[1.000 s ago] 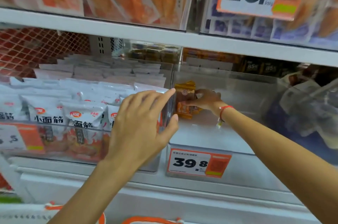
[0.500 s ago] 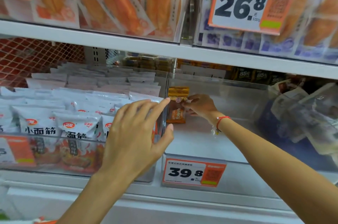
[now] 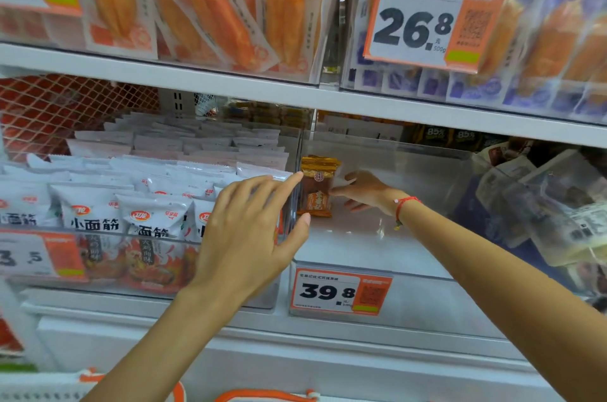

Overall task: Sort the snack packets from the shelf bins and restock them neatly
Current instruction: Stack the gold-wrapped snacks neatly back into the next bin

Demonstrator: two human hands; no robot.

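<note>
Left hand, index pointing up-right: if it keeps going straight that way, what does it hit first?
Most likely the clear divider wall between the two bins; the left hand has its index tip at that wall's top edge. Just beyond stands the orange-brown packet. Depth is unclear, so the fingertip may pass over the wall.

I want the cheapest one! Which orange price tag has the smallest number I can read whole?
The 26.8 price tag on the upper shelf's bin; the lower tag reads 39.8, and the others are cut off.

Orange packet (image 3: pixel 316 187) upright in clear bin (image 3: pixel 387 237), against its left wall. R hand (image 3: pixel 366 191) fingertips touch packet's side. L hand (image 3: pixel 249 234) spread at bin divider. White packets (image 3: pixel 138 204) fill left bin.
</note>
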